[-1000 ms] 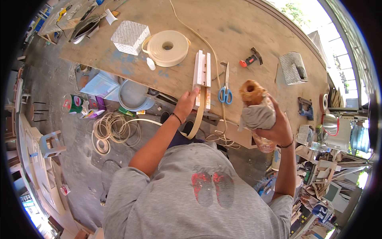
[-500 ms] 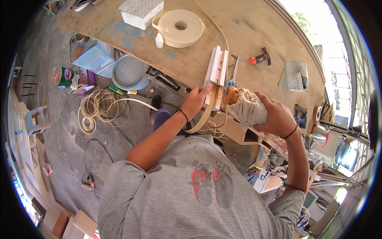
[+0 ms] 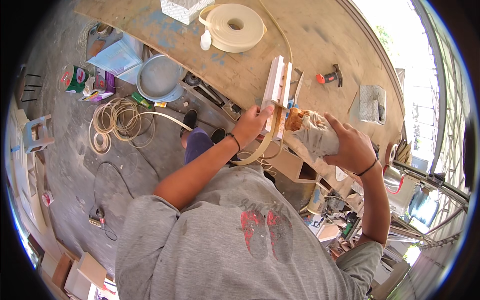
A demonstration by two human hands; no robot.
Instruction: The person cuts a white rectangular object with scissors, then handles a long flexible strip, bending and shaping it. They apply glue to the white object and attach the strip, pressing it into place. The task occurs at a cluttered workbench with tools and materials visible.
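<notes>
Nearest to me, I have the right hand (image 3: 354, 149) gripping a bottle (image 3: 296, 120) through its cloth wrap (image 3: 317, 138), fingers over the far side; the thumb's contact I can't make out fully. My worry is the wrap: it looks loose and bunched, so it could slide under the palm and let the bottle roll. If the brown-crusted mouth dips, anything wet inside might drip on the pale band (image 3: 265, 143) just beside it. That band hangs in a curve off the table edge, and a snag there could tug it askew.

The left hand (image 3: 250, 126) pinches the near end of the white channel (image 3: 274, 80), thumb on top, fingertips hidden from me. Should that pinch ease, I'd expect the channel to swivel.

The bottle is right of the channel, at the table's near edge. Its long axis runs crosswise, mouth pointing left and slightly away from me; I can't judge its tilt. The channel's axis points away, leaning a little right.

Beyond, scissors (image 3: 299, 87) lie close by the channel, where a stray swing could knock them. Farther across the table (image 3: 320, 30) I see a hammer (image 3: 330, 78) and a big roll (image 3: 252, 31).
</notes>
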